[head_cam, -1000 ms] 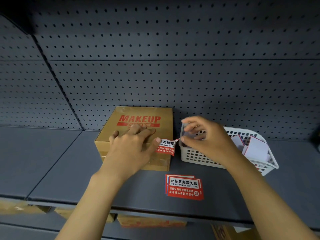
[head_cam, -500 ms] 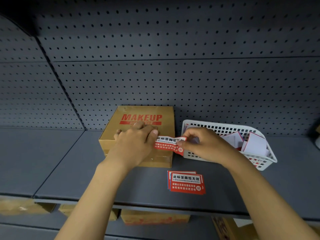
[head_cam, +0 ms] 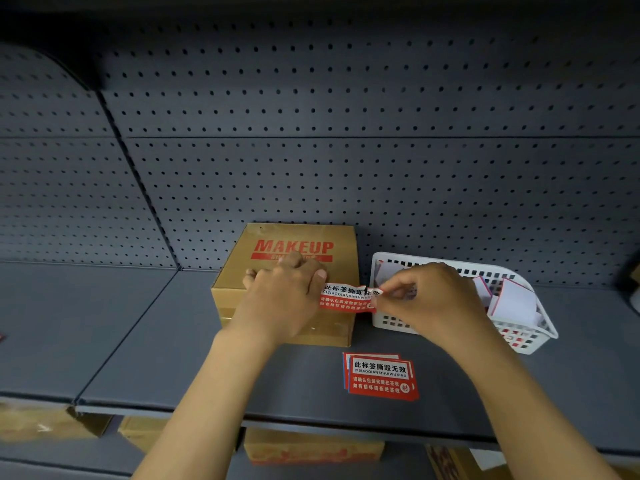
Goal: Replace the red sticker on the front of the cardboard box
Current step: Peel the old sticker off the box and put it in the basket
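Note:
A brown cardboard box [head_cam: 337,237] printed MAKEUP in red sits on the grey shelf against the pegboard. My left hand [head_cam: 280,299] lies flat on its top near the front edge, with the thumb on the left end of a red and white sticker [head_cam: 346,297]. My right hand [head_cam: 429,299] pinches the sticker's right end, which is crumpled and lifted off the box. The sticker stretches between both hands over the box's front right corner. A small stack of fresh red stickers [head_cam: 381,377] lies flat on the shelf in front of the box.
A white plastic basket [head_cam: 391,322] with white-backed and red papers stands right of the box. The shelf's front edge [head_cam: 207,412] runs below, with more cardboard boxes [head_cam: 311,452] on the shelf underneath. Grey pegboard [head_cam: 346,168] closes the back.
My right hand has drawn the sticker further out to the right, so more of it is peeled off the box. My left hand stays pressed on the box.

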Available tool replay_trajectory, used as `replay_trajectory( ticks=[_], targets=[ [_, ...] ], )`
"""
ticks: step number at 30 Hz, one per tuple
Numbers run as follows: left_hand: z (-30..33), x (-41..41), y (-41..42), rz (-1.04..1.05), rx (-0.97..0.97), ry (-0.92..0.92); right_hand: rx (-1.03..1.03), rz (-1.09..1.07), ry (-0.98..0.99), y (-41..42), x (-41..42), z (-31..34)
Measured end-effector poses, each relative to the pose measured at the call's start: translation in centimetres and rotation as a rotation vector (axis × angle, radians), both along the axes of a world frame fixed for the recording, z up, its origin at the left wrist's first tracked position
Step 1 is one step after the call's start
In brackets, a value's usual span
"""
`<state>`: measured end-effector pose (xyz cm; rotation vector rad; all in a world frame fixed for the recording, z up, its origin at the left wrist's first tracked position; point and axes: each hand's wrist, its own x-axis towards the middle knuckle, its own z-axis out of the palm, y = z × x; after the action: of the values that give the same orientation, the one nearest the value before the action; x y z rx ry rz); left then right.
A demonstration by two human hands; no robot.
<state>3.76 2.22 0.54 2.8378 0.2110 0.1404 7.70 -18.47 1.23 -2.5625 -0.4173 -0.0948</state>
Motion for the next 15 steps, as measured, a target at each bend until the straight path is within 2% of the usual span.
replay_trajectory(
  ticks=[6,10,13,15],
  targets=[
    [0.2,-0.2,0.0,0.000,0.017,0.023,0.166,-0.042,0.008,0.3,-0.7,-1.8],
    [0.3,-0.4,0.1,-0.009,0.022,0.028,0.118,-0.126,-0.003,0.4,-0.8,-3.1],
    [0.3,-0.3,0.2,-0.017,0.016,0.040,0.166,-0.079,0.046,0.6,-0.6,-3.6],
    [0.3,-0.3,0.3,-0.022,0.019,0.047,0.120,-0.045,0.111,1.2,-0.6,-3.7]
  ],
)
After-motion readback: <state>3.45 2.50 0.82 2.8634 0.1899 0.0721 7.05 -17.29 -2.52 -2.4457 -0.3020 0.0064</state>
